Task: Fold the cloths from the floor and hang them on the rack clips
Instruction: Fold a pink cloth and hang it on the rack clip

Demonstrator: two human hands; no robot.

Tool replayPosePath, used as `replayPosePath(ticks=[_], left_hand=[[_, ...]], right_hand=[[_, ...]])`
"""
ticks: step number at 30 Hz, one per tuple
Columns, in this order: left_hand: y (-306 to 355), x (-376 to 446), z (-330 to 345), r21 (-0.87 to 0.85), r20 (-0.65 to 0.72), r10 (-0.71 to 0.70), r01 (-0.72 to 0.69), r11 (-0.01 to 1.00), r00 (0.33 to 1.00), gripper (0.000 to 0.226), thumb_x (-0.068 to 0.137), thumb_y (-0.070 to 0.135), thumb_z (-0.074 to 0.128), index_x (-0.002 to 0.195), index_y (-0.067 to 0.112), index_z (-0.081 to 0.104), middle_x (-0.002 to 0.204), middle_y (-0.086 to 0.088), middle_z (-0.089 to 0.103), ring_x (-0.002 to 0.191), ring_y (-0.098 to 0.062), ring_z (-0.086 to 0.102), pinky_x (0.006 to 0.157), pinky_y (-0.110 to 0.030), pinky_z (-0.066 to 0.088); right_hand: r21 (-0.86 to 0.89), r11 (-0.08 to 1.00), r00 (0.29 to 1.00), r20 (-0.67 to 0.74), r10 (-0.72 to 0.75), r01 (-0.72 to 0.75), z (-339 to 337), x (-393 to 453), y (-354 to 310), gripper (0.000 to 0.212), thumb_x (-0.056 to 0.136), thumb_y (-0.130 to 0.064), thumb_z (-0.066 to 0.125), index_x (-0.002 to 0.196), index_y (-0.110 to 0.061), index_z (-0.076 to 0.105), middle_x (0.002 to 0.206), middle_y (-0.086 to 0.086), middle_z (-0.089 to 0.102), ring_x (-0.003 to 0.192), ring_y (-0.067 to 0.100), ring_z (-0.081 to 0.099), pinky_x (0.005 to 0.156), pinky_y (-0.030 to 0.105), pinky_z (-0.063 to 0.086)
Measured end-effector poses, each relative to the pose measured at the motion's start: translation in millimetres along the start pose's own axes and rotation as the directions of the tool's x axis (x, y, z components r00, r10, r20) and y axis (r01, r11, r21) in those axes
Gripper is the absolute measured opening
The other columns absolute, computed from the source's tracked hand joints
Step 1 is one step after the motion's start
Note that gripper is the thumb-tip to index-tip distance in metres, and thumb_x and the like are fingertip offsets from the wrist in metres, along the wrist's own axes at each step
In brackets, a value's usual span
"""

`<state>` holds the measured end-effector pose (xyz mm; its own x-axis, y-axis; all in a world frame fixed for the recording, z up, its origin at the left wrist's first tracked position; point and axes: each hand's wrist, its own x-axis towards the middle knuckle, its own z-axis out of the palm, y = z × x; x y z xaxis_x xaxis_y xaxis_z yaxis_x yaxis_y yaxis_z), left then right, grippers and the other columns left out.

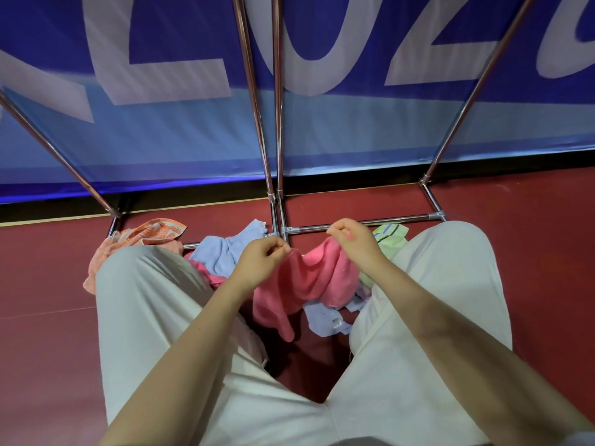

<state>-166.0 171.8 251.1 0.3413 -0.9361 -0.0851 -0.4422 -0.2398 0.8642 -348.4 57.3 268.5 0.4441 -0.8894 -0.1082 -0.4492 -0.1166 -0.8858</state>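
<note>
A pink cloth [306,284] hangs between my two hands above the floor pile. My left hand [260,260] pinches its upper left edge and my right hand [352,241] pinches its upper right edge. The cloth sags in the middle and its lower end droops between my knees. Under it lie a light blue cloth [225,252], a second pale blue cloth [328,320], an orange patterned cloth [141,239] at the left and a light green cloth [391,239] at the right. The metal rack [363,223] stands just beyond the pile; no clips are in view.
My knees in white trousers [151,300] flank the pile on both sides. The rack's slanted chrome poles [257,107] rise in front of a blue banner [354,130] on the wall. The floor [531,236] is dark red.
</note>
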Motion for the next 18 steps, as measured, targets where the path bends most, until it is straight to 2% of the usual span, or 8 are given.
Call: replayPosePath(ticks=[3,5,6,8,11,14,18], left_hand=[[4,-2,4,0.001,-0.010,0.048,-0.048,0.999,0.999,0.018,0.092,0.012,0.062,0.077,0.022,0.064,0.070,0.004,0.060,0.061,0.001,0.048,0.062,-0.013,0.038],[6,-3,7,0.030,0.019,0.088,-0.088,0.996,0.996,0.013,0.092,0.014,0.062,0.082,0.019,0.067,0.077,0.001,0.066,0.066,-0.001,0.051,0.067,-0.018,0.041],[8,-3,8,0.040,0.035,0.106,-0.107,0.993,0.994,0.011,0.093,0.015,0.062,0.083,0.018,0.068,0.080,0.002,0.067,0.068,-0.001,0.052,0.069,-0.020,0.042],[12,-3,9,0.054,0.048,0.134,-0.137,0.989,0.990,0.011,0.093,0.014,0.061,0.084,0.019,0.068,0.080,0.009,0.065,0.069,0.002,0.052,0.069,-0.017,0.041],[15,-4,8,0.061,0.031,0.154,-0.156,0.986,0.988,0.015,0.092,0.011,0.061,0.083,0.022,0.065,0.078,0.014,0.062,0.070,0.006,0.053,0.070,-0.014,0.041],[14,-3,8,0.055,0.029,0.134,-0.136,0.989,0.991,0.013,0.093,0.013,0.061,0.083,0.021,0.065,0.077,0.009,0.064,0.067,0.003,0.052,0.070,-0.019,0.042],[9,-2,10,0.054,0.069,0.038,-0.042,0.998,0.997,0.018,0.094,0.022,0.061,0.077,0.018,0.062,0.064,0.011,0.053,0.058,0.001,0.045,0.059,-0.016,0.035]], right_hand=[[0.063,0.997,0.984,0.174,-0.048,0.037,13,-16,-1,0.014,0.092,-0.011,0.057,0.100,-0.015,0.067,0.099,-0.002,0.069,0.097,0.012,0.062,0.091,0.024,0.045],[0.097,0.995,0.955,0.291,-0.054,0.027,21,-25,-5,0.021,0.093,-0.011,0.055,0.112,-0.016,0.065,0.102,0.002,0.069,0.097,0.015,0.063,0.090,0.028,0.046],[0.061,0.996,0.948,0.308,-0.076,0.060,24,-25,-5,0.024,0.094,-0.011,0.055,0.115,-0.016,0.064,0.103,-0.002,0.068,0.098,0.012,0.062,0.091,0.027,0.045],[-0.014,0.992,0.939,0.325,-0.115,0.127,28,-21,-2,0.022,0.093,-0.013,0.057,0.114,-0.017,0.065,0.104,-0.009,0.064,0.101,0.008,0.059,0.096,0.027,0.043],[-0.025,0.993,0.926,0.366,-0.095,0.112,29,-19,-1,0.010,0.093,-0.016,0.057,0.095,-0.023,0.064,0.088,-0.010,0.063,0.085,0.005,0.057,0.087,0.030,0.044],[-0.107,0.989,0.941,0.332,-0.065,0.106,29,-16,-4,0.008,0.092,-0.021,0.057,0.087,-0.022,0.064,0.081,-0.010,0.060,0.079,0.006,0.053,0.078,0.028,0.041],[-0.198,0.976,0.988,0.139,-0.064,0.092,22,-4,1,0.010,0.091,-0.018,0.056,0.086,-0.017,0.064,0.086,-0.003,0.062,0.083,0.016,0.055,0.074,0.030,0.040]])
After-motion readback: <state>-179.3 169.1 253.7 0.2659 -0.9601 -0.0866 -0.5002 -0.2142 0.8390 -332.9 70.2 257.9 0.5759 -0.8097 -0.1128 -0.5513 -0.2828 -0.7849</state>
